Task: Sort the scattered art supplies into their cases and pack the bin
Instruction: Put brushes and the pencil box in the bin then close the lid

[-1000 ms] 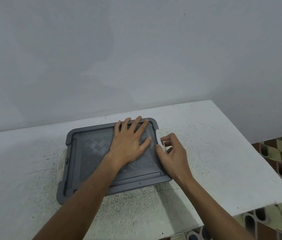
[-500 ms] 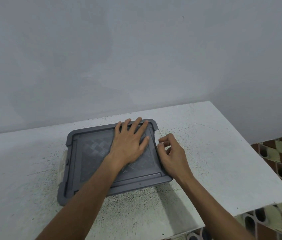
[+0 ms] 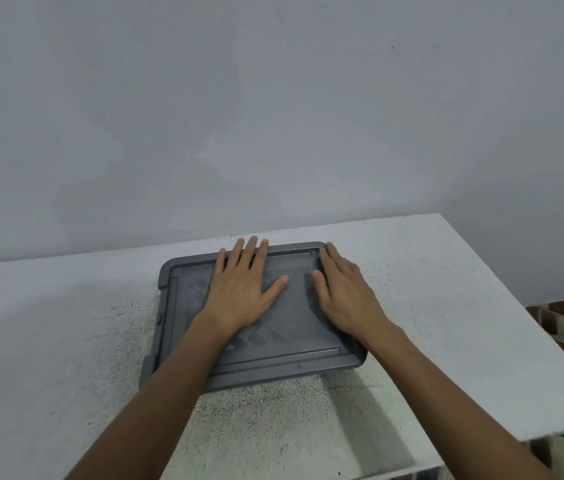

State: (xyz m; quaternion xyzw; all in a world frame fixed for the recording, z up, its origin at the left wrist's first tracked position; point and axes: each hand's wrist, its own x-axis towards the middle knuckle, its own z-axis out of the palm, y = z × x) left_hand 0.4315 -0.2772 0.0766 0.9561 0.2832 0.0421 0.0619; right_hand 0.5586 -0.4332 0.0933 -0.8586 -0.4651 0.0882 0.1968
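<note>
Grey rectangular plastic bin [image 3: 296,327], lid on, centre of white speckled table [image 3: 446,306]. Left hand [image 3: 242,296] flat at lid's 11 o'clock, right hand [image 3: 346,299] flat at 2, holding nothing. Closing step, I judge; next calls for an even press along the rim

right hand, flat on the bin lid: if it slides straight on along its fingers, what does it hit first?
The right hand points toward the wall. Its fingertips sit at the raised far rim of the lid, so that rim likely comes first, then bare table.
</note>
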